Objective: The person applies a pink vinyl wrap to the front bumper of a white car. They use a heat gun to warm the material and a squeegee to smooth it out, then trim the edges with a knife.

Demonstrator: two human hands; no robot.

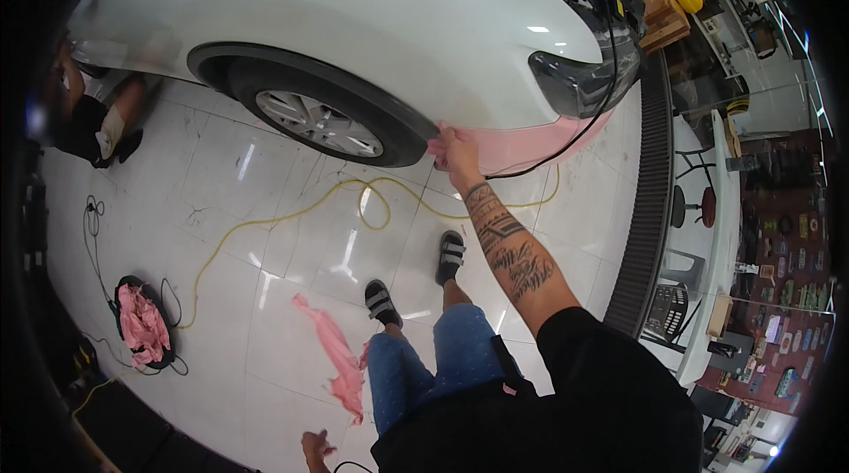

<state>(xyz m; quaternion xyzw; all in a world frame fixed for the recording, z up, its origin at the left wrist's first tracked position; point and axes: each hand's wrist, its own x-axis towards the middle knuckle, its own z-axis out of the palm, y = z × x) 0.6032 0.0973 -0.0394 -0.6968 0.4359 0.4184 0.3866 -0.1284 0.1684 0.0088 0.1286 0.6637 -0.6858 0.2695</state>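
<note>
The right hand (pixel 458 155) is at the near end of the glossy pink covering (pixel 535 139) on the lower front corner of the white car (pixel 380 40), just right of the silver-spoked, black-tyred front wheel (pixel 320 126). The covering's long axis runs rightward from the wheel, bending away under the clear-lensed headlight (pixel 575 84), so most of its length lies to the right of the hand. The fingers are drawn together and touch its end; whether they pinch a loose edge cannot be told.

The left hand (pixel 316 448) is well apart from the wheel, on the wearer's side of it, low at the edge of view. Its fingers are part-curled with nothing visible in them, though a small thing could be hidden. The right is clearly the nearer hand to the covering.

Left of the wheel and nearer the wearer, a black, rounded, tub-like container (pixel 131 281) is filled with crumpled pink sheeting (pixel 143 327). A long, ragged pink strip (pixel 338 358) lies on the floor between wheel and left hand. Far right of the wheel, beside the white bench (pixel 721 217), sits a black slatted crate (pixel 668 309); its contents are too small to tell.
</note>
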